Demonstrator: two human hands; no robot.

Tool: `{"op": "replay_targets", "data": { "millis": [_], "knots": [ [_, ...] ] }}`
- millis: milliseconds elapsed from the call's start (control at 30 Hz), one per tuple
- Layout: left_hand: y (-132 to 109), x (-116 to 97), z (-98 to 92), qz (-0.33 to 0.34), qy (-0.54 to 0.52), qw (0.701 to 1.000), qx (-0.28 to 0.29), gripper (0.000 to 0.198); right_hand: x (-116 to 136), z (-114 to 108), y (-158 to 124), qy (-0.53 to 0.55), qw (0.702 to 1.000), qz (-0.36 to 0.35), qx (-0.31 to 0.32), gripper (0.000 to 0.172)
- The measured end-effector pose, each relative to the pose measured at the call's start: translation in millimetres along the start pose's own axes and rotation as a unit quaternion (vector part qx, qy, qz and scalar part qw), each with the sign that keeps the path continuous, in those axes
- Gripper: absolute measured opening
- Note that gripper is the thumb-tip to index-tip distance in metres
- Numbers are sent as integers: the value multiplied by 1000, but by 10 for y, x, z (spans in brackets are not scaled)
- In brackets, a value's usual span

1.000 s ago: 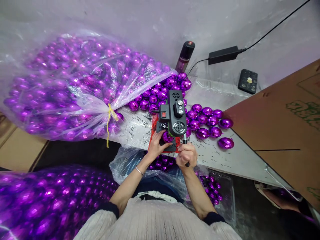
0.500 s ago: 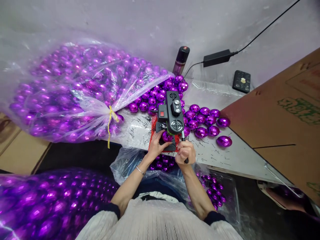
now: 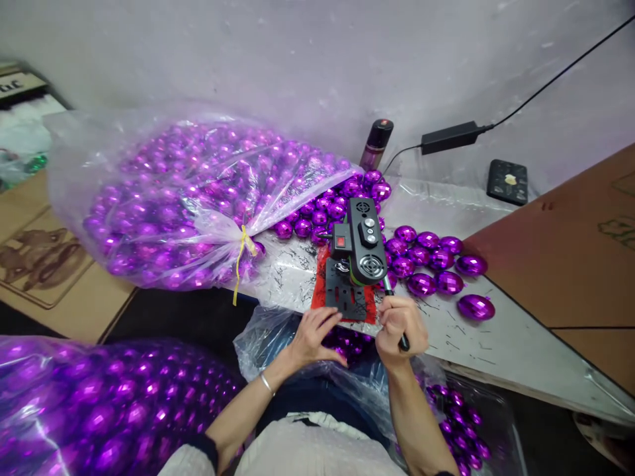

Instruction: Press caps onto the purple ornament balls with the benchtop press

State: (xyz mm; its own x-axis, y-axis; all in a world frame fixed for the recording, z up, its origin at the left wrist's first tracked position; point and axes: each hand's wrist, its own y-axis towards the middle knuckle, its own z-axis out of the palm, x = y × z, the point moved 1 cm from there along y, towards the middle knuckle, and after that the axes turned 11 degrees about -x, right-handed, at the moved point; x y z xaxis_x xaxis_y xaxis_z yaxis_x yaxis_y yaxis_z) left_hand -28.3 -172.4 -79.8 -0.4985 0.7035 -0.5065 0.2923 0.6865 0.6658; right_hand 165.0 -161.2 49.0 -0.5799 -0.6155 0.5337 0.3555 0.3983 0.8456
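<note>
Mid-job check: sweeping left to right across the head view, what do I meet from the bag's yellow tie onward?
Yellow tie, left hand, upper fan grille, right hand, purple bauble nearest the table's front edge.

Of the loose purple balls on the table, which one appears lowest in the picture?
The ball at the lower right of those beside the black machine; all others on the table appear higher.

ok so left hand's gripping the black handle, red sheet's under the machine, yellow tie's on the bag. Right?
Wrong hand: the head view shows the right hand gripping the black handle. The red sheet under the machine and the yellow tie on the bag are correct.
</note>
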Motion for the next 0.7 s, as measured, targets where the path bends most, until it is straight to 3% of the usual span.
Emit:
{"op": "replay_targets", "data": {
  "millis": [100, 167, 267, 333, 400, 500, 600, 700],
  "knots": [
    [569, 377, 25, -123, 44, 987, -93, 45, 1, 7, -9, 2, 1000, 2, -7, 31],
    [1045, 666, 67, -192, 67, 969, -143, 43, -2, 9, -13, 1, 1000, -3, -9, 30],
    [1605, 978, 156, -292, 99, 943, -121, 49, -18, 4, -32, 1, 1000, -7, -3, 29],
    [1800, 1059, 215, -345, 110, 928, -84, 49, -30, -2, -46, 2, 1000, -7, 2, 28],
    [1883, 1070, 259, -372, 99, 921, -66, 45, -38, -10, -57, 0, 1000, -7, 5, 28],
    [1898, 1058, 255, -416, 14, 903, -109, 40, -45, -21, -65, 2, 1000, -5, 11, 27],
    [1792, 1045, 147, -478, -107, 855, -168, 46, -43, -25, -65, 6, 1000, 0, 17, 26],
    [1511, 932, 4, -504, -271, 802, -171, 52, -27, -16, -58, -1, 1000, -1, 14, 27]
  ]
}}
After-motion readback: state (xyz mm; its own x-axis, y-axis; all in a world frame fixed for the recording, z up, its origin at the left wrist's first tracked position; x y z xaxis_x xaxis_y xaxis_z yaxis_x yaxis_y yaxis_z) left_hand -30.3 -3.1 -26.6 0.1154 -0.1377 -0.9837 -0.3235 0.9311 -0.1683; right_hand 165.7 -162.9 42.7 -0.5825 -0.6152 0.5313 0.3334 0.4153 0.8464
